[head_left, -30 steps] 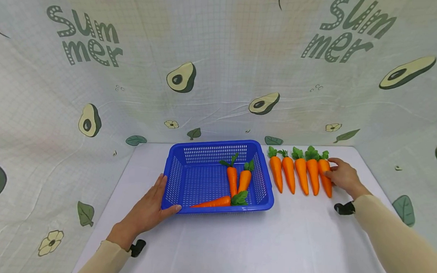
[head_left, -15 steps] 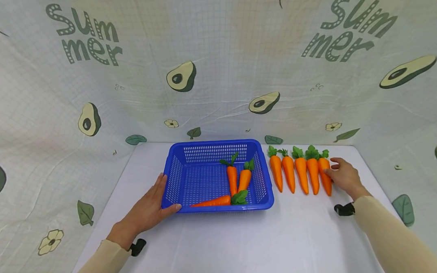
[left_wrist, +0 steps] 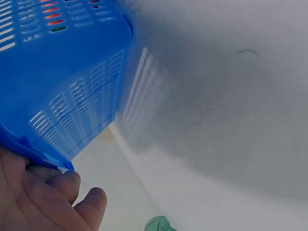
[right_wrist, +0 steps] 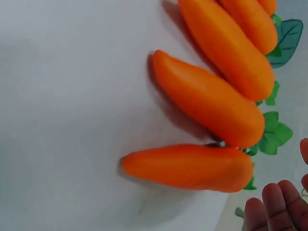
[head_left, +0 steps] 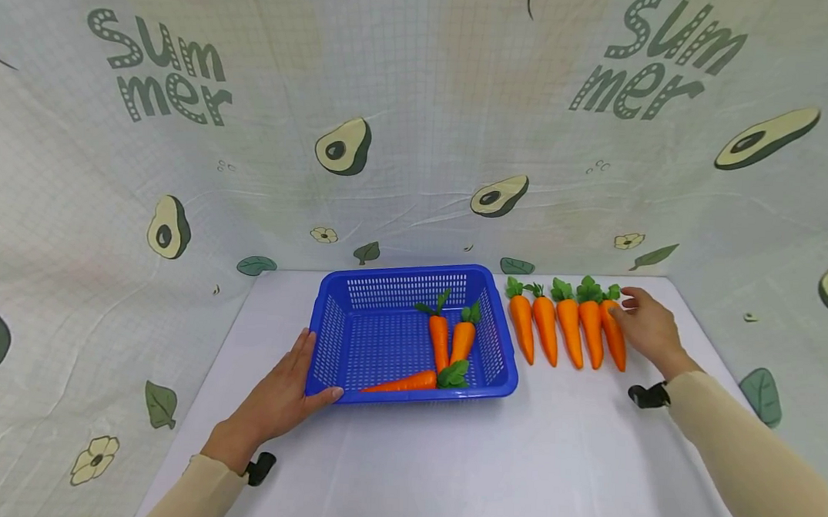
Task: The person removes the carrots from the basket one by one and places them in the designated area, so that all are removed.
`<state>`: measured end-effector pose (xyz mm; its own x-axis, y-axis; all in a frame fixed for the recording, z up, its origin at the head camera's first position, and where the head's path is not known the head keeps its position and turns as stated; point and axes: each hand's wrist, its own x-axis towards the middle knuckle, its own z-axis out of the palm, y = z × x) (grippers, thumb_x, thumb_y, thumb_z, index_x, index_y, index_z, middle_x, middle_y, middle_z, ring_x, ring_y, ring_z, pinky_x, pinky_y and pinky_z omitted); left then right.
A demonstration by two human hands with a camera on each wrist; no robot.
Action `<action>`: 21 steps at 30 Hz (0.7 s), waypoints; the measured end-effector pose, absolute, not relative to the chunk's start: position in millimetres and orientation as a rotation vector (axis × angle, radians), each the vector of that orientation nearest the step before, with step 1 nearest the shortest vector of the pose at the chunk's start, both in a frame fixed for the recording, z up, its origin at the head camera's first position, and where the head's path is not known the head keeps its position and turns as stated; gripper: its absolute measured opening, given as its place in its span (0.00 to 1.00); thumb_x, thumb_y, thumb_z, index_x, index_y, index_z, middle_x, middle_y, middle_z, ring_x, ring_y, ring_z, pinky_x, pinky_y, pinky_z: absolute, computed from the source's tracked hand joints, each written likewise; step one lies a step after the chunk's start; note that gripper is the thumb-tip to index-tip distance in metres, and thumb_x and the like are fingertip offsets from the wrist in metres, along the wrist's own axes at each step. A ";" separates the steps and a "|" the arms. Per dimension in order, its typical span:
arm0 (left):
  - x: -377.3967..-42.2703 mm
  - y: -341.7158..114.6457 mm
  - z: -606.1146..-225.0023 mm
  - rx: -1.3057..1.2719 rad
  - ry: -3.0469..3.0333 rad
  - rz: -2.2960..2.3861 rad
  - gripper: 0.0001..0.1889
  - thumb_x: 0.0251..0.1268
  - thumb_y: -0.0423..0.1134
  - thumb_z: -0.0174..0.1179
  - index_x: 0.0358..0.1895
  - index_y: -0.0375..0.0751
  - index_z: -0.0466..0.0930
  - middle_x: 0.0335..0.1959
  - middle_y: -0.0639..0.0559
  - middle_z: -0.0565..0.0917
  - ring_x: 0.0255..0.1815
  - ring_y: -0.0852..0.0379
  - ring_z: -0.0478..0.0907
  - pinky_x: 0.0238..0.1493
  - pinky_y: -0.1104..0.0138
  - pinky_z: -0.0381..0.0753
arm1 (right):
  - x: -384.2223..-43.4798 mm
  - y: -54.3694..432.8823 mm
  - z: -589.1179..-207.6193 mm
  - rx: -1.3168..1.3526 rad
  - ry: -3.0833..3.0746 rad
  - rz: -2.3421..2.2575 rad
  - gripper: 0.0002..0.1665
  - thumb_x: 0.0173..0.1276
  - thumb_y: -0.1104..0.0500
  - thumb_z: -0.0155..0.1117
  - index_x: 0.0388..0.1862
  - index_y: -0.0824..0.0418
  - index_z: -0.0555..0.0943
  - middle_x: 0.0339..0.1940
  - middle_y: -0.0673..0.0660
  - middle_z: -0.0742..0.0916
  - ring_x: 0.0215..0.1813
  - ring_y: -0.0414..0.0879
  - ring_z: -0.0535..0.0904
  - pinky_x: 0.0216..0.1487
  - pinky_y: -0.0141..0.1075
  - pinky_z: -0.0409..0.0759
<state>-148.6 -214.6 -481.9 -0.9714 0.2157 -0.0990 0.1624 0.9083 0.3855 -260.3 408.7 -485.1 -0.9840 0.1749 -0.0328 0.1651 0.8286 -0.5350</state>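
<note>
My left hand [head_left: 282, 390] holds the near left corner of a blue plastic basket [head_left: 328, 328], with the fingers along its left side and the thumb at the front rim. In the left wrist view, bent fingers [left_wrist: 67, 185] show at the basket's rim. My right hand [head_left: 650, 327] is over the right end of a row of orange carrots with green tops, nearest to the rightmost carrot [head_left: 615, 340]. The right wrist view shows its fingers [right_wrist: 272, 204] apart from the closest carrot [right_wrist: 192, 167]. Any thumb contact is hidden.
Three carrots lie inside the basket, including one carrot [head_left: 408, 382] along its front wall. The other row carrots, such as the leftmost carrot [head_left: 522, 325], lie side by side right of the basket. A printed cloth [head_left: 421, 97] hangs behind the white table [head_left: 446, 468].
My right hand has shifted slightly toward the leafy end of the rightmost carrot, with its fingers further over the carrot's top. The left hand, the basket and the carrots have stayed in place.
</note>
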 end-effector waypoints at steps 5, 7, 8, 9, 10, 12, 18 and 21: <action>-148.1 -215.7 -481.5 0.294 2.936 0.550 0.64 0.66 0.80 0.51 0.87 0.38 0.33 0.89 0.38 0.38 0.86 0.29 0.48 0.79 0.34 0.59 | -260.1 383.5 -466.9 -0.195 -2.921 0.904 0.33 0.83 0.54 0.56 0.78 0.71 0.65 0.66 0.77 0.77 0.62 0.73 0.76 0.61 0.66 0.81; -147.9 -216.0 -480.9 0.304 2.939 0.540 0.64 0.66 0.81 0.50 0.87 0.37 0.33 0.89 0.38 0.38 0.86 0.28 0.48 0.79 0.34 0.59 | -259.6 371.6 -458.1 -0.158 -2.910 0.907 0.33 0.83 0.53 0.56 0.77 0.70 0.66 0.65 0.77 0.78 0.61 0.72 0.77 0.61 0.65 0.81; -147.8 -216.0 -480.6 0.312 2.943 0.533 0.65 0.66 0.81 0.50 0.87 0.37 0.34 0.89 0.37 0.38 0.86 0.28 0.48 0.79 0.34 0.59 | -259.3 365.3 -453.5 -0.135 -2.908 0.911 0.33 0.83 0.53 0.56 0.77 0.70 0.66 0.65 0.76 0.78 0.60 0.72 0.78 0.60 0.65 0.82; -147.7 -216.0 -480.1 0.318 2.946 0.529 0.65 0.66 0.81 0.50 0.87 0.36 0.34 0.89 0.37 0.39 0.86 0.28 0.49 0.79 0.35 0.59 | -258.7 358.8 -448.9 -0.114 -2.907 0.918 0.33 0.83 0.52 0.57 0.78 0.70 0.66 0.65 0.76 0.79 0.60 0.71 0.78 0.60 0.65 0.82; -147.5 -215.9 -479.4 0.324 2.949 0.524 0.65 0.66 0.81 0.50 0.87 0.35 0.34 0.89 0.36 0.39 0.86 0.28 0.49 0.79 0.35 0.59 | -257.9 351.9 -443.8 -0.089 -2.908 0.923 0.33 0.83 0.52 0.57 0.78 0.70 0.66 0.65 0.75 0.79 0.61 0.71 0.79 0.60 0.64 0.82; -147.4 -215.4 -478.2 0.333 2.954 0.514 0.65 0.65 0.81 0.51 0.86 0.34 0.35 0.88 0.35 0.39 0.85 0.28 0.49 0.80 0.35 0.59 | -256.4 337.9 -434.1 -0.031 -2.906 0.937 0.33 0.83 0.52 0.57 0.78 0.69 0.67 0.66 0.74 0.79 0.61 0.70 0.79 0.59 0.64 0.83; -148.4 -214.1 -477.5 0.334 2.957 0.479 0.66 0.64 0.81 0.52 0.86 0.34 0.35 0.88 0.34 0.40 0.86 0.29 0.47 0.83 0.37 0.52 | -251.2 294.3 -406.4 0.097 -2.917 1.018 0.34 0.83 0.50 0.58 0.79 0.65 0.68 0.70 0.71 0.79 0.65 0.67 0.79 0.59 0.60 0.86; -148.2 -214.3 -476.2 0.336 2.959 0.461 0.67 0.64 0.80 0.54 0.86 0.33 0.34 0.88 0.33 0.40 0.86 0.29 0.46 0.83 0.37 0.50 | -250.8 271.5 -394.7 0.153 -2.928 1.066 0.33 0.82 0.50 0.59 0.78 0.64 0.69 0.69 0.69 0.80 0.65 0.66 0.80 0.60 0.59 0.86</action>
